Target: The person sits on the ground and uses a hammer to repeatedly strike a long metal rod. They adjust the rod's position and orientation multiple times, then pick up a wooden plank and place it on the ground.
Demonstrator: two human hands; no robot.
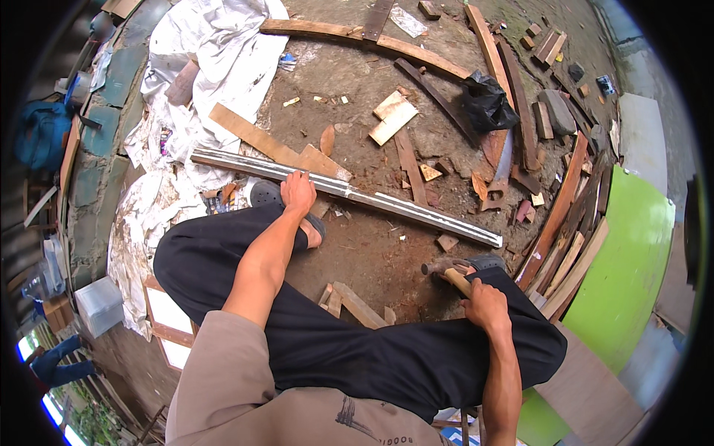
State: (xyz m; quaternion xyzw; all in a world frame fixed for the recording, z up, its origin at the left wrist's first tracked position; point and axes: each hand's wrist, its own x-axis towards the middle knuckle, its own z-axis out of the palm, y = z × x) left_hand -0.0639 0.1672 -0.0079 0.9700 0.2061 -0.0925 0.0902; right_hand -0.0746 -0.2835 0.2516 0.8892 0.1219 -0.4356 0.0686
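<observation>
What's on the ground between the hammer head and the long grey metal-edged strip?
Head view: mostly bare reddish dirt between the hammer head and the long grey strip, with one small wood offcut lying there.

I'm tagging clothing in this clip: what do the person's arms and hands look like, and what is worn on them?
Both forearms are bare. The left hand and right hand wear no gloves, and no rings, watch or wristband show. A taupe short-sleeved shirt covers the left upper arm; no sleeve shows on the right arm.
</observation>
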